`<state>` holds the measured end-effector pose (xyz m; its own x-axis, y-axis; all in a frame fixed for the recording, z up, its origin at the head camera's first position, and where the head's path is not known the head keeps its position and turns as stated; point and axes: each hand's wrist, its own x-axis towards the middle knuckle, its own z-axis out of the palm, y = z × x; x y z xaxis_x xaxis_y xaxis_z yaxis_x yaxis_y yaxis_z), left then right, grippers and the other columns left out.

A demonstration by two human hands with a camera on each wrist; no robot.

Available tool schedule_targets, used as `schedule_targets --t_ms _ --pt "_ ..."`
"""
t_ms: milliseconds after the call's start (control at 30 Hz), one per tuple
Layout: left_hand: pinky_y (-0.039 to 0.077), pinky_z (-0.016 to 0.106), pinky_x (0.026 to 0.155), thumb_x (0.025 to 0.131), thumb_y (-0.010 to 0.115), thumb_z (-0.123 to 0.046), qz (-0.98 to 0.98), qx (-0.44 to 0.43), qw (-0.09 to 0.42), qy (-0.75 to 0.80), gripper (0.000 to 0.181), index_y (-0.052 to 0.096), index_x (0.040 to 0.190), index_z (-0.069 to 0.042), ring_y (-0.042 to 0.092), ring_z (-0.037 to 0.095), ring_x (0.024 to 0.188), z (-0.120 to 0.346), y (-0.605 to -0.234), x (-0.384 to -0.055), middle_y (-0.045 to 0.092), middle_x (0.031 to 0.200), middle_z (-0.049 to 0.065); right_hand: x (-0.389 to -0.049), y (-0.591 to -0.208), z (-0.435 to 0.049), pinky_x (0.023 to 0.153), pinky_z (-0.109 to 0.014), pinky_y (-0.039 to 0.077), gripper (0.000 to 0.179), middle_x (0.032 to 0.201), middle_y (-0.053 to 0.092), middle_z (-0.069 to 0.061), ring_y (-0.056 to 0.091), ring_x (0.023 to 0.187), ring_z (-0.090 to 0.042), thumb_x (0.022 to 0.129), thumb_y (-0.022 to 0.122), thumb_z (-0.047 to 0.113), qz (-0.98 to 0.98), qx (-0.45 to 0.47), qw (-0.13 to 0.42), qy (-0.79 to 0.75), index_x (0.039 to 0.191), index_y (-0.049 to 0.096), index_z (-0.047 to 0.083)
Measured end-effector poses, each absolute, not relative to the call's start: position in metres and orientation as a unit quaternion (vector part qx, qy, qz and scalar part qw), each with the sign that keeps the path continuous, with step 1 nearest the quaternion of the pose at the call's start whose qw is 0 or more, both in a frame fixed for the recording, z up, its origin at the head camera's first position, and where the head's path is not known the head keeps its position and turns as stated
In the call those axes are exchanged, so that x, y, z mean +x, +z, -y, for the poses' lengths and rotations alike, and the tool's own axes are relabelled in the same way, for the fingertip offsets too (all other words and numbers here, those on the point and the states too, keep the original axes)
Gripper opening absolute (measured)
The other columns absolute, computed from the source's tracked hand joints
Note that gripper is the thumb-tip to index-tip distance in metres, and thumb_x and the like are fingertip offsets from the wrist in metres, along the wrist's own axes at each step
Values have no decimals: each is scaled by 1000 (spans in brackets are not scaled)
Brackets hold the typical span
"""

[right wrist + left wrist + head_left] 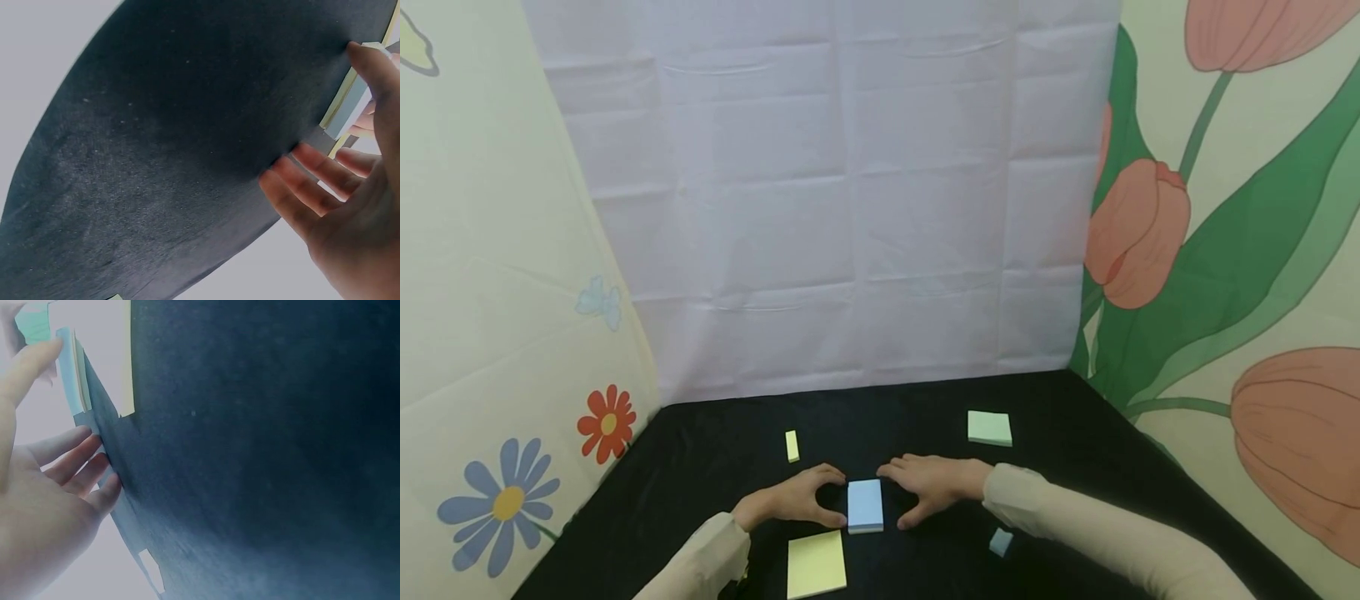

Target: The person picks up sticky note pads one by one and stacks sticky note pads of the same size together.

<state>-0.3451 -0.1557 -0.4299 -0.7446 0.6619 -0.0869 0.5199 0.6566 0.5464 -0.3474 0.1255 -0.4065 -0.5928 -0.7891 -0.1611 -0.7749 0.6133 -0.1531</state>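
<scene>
A blue sticky-note pad [865,503] lies on the black cloth between both hands; pale layers show under its blue top in the left wrist view. My left hand [797,497] is at its left side, thumb and fingers spread in a C shape, fingertips right at its edge. To the right, my right hand [934,485] has its fingers extended toward the pad, with a gap in between. In the right wrist view, the right hand's fingers [312,181] reach down to the cloth beside the pad. Close below the left hand lies a large yellow pad [817,565].
A narrow yellow pad [792,446] lies farther back on the left. At the back right is a pale green pad [989,427]. A small blue pad [1001,542] sits below the right forearm. A white cloth [850,208] hangs behind the black-covered table [715,450].
</scene>
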Motion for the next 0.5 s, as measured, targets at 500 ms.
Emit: schedule_targets --t_ms 500 --pt "40 52 103 89 72 -35 -894 332 129 272 58 56 133 -2 46 33 128 158 -431 -346 49 137 10 -351 -409 -136 96 -31 46 75 126 51 1 50 114 -9 89 68 54 -891 -443 94 -37 144 43 10"
